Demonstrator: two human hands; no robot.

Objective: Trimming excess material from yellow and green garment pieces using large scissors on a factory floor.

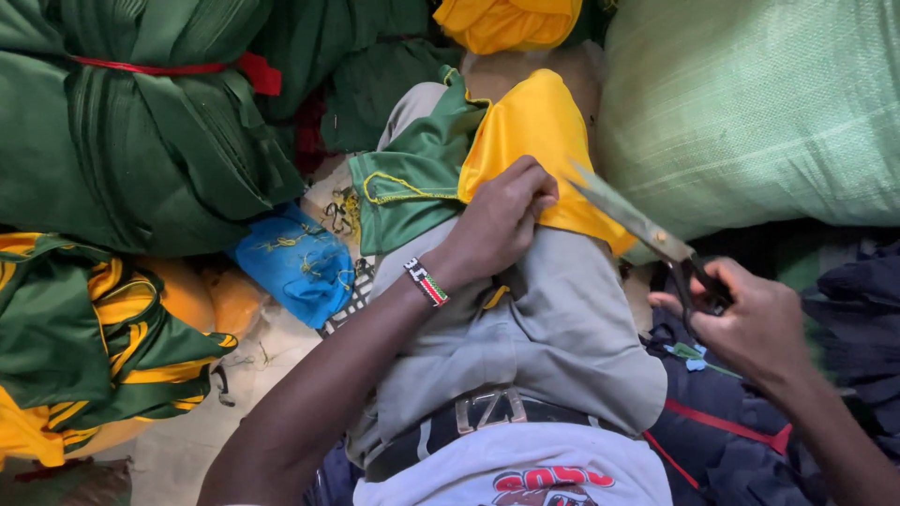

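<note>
A green and yellow garment (450,159) lies across my lap over grey trousers (553,328). My left hand (497,225) pinches the yellow part of the garment near its lower edge; a beaded band circles that wrist. My right hand (750,323) grips the handles of large metal scissors (637,225), whose blades point up and left toward the yellow fabric, close to my left fingers.
A big bundle of green cloth (141,141) tied with red strip fills the upper left. A pale green woven sack (750,103) sits at the upper right. More green and yellow garments (84,337) pile at the left, a blue bag (295,262) beside them. Dark fabric (741,422) lies at right.
</note>
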